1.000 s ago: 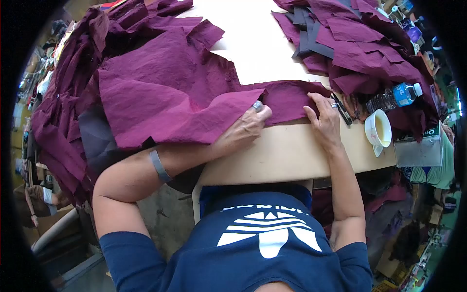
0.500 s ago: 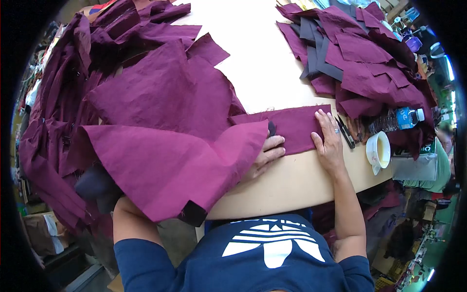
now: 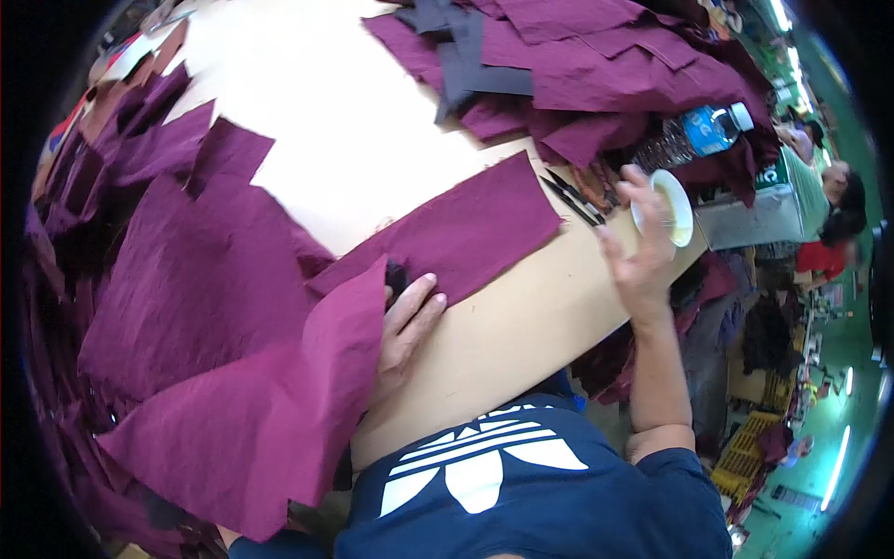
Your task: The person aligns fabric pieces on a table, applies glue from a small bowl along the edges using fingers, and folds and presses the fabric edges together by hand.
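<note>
My left hand [image 3: 408, 326] is at the middle of the table edge, its wrist hidden under a large maroon fabric piece [image 3: 242, 410]. Its fingers are bent at that cloth's edge, beside a small black patch [image 3: 397, 278], and appear to grip it. Under the fingertips lies one end of a maroon fabric strip [image 3: 466, 228], flat on the table. Blurred, my right hand [image 3: 643, 252] is off the cloth with thumb and fingers apart. It overlaps the near side of a white cup [image 3: 684, 200] with yellowish contents; whether it touches the cup I cannot tell.
A slim black pointed tool [image 3: 573, 197] lies between strip and cup. Behind the cup are a water bottle [image 3: 694, 135] and heaped maroon pieces [image 3: 605, 84] with dark grey strips [image 3: 461, 61]. More maroon cloth [image 3: 140, 140] covers the left. A clear box [image 3: 750, 219] stands right of the table [image 3: 503, 345].
My right hand has left the strip and moved to the cup. The view has turned to the right. My left hand stays at the cloth edge, and the strip now lies slanted in view.
</note>
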Tool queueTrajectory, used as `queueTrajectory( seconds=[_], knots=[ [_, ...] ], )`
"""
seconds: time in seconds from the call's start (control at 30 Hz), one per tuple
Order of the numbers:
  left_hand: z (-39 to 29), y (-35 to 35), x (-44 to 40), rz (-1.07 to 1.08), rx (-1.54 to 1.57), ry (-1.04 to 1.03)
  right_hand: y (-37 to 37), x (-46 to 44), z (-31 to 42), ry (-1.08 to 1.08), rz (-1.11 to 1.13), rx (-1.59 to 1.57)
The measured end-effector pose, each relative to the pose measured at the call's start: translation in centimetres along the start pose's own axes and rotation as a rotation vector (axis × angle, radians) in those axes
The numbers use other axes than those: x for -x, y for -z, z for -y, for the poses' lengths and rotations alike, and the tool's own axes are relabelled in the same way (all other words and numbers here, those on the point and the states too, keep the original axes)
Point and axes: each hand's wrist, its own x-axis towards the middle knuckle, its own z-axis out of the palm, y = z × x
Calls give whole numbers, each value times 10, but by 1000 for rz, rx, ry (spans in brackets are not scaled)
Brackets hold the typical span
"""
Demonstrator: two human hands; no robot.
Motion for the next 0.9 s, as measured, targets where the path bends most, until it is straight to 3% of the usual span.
queueTrajectory(
  seconds=[0.07, 0.17, 0.23, 0.33, 0.57, 0.67, 0.77, 0.9],
  knots=[
    [0, -3, -3, -67, 80, -2, 36, 5, -22, -117, -51, 171],
    [-1, -1, -4, -100, 169, 21, 70, 18, -62, -235, 173, 474],
    [-1, -2, -4, -117, 227, 29, 75, 21, -77, -267, 291, 530],
    [-1, 10, -4, 26, 150, 62, 72, 18, -90, -289, 393, 586],
    [-2, 7, -7, -57, 208, 37, 58, 8, -102, -322, 564, 675],
    [-3, 7, -8, -18, 98, 10, 68, 10, -118, -274, 430, 470],
    [-8, 16, -10, 109, -117, -6, 83, 0, -87, -328, 279, 434],
    [-1, -4, -3, 195, -308, -52, 77, 19, -77, -247, 300, 630]
  ],
)
